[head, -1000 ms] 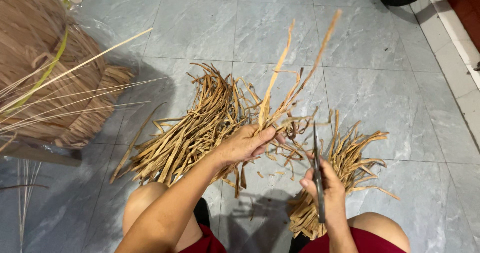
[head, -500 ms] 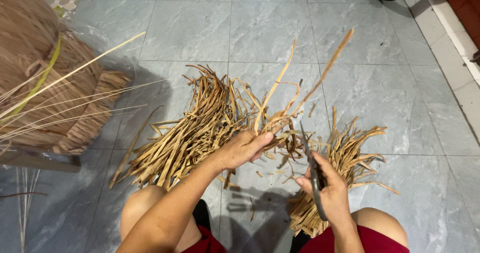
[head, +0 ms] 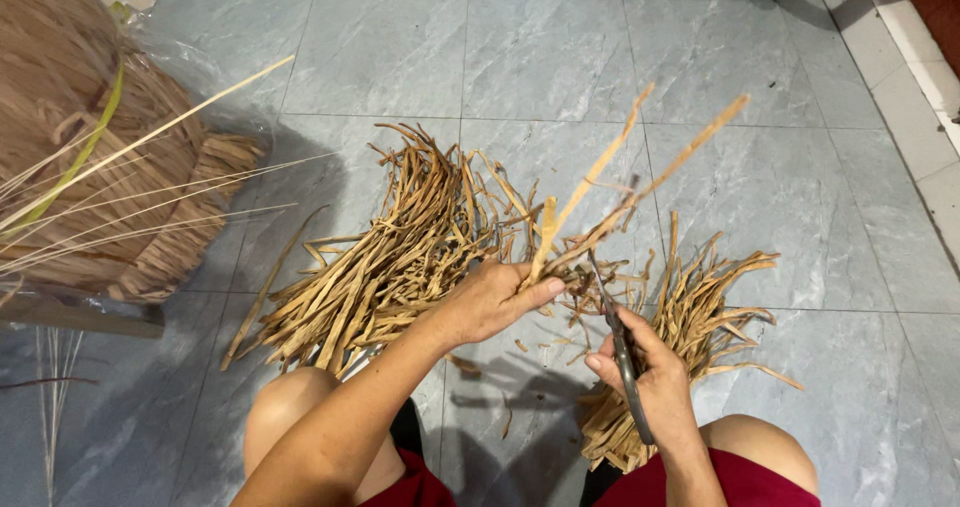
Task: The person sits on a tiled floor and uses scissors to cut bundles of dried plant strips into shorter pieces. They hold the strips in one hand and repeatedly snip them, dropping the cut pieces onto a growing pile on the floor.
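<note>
At the centre of the frame the left hand (head: 492, 302) is clenched around the lower ends of a few dried reed strips (head: 610, 202), gripping them just where they bunch together. From that grip the strips run up and to the right, their long axis slanting toward the upper right of the frame, with the free tips fanning apart well above the grey tiled floor (head: 380, 57). Lower and to the right, the right hand (head: 650, 382) is closed around the handles of a pair of dark scissors (head: 622, 352), which point upward and slightly left, so that the blade tips come in just beside the gripped ends of the strips, right next to the left thumb. The scissors therefore lie nearly crosswise to the strips near their base, and the right hand is the one that reaches them from below; whether the blades are parted or shut is hard to tell at this angle. To the left of the hands a large pile of reed strips (head: 380, 257) lies on the floor, slanting from lower left to upper right, and a smaller pile (head: 700, 317) sits behind the right hand. A big bundle of straw-like fibre (head: 90, 147) fills the upper left of the frame.
</note>
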